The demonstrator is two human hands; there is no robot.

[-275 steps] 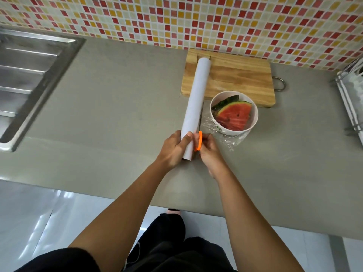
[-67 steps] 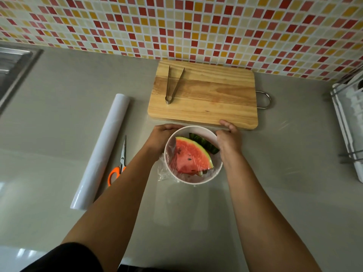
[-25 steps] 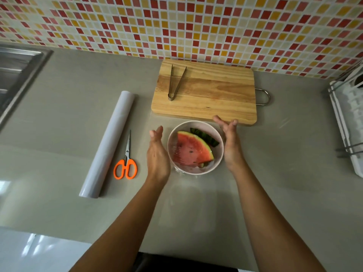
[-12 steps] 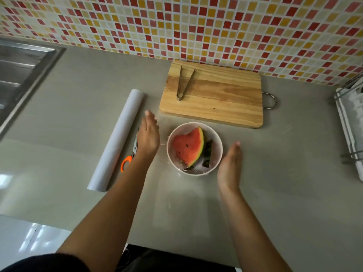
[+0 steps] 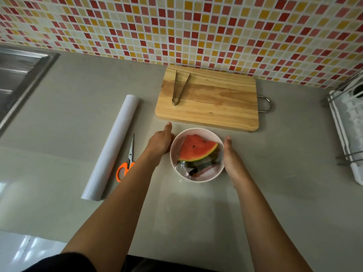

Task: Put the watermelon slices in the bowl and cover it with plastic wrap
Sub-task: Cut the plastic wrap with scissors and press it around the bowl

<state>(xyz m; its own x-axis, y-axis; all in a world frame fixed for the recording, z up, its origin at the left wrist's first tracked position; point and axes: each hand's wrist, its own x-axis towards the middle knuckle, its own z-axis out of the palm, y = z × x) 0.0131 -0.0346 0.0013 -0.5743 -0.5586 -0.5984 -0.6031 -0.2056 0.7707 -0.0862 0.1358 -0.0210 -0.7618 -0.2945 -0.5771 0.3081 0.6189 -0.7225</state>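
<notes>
Bowl (image 5: 204, 178) with watermelon slices (image 5: 196, 149) under plastic wrap (image 5: 181, 170) sits mid-frame; left hand (image 5: 160, 144) and right hand (image 5: 229, 156) rest open-fingered against its sides.

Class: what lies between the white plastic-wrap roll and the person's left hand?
In the head view, orange-handled metal scissors lie on the grey counter between the white plastic-wrap roll and the left hand.

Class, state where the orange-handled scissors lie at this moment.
In the head view the scissors lie on the counter, left of the bowl, just right of the plastic wrap roll.
</notes>
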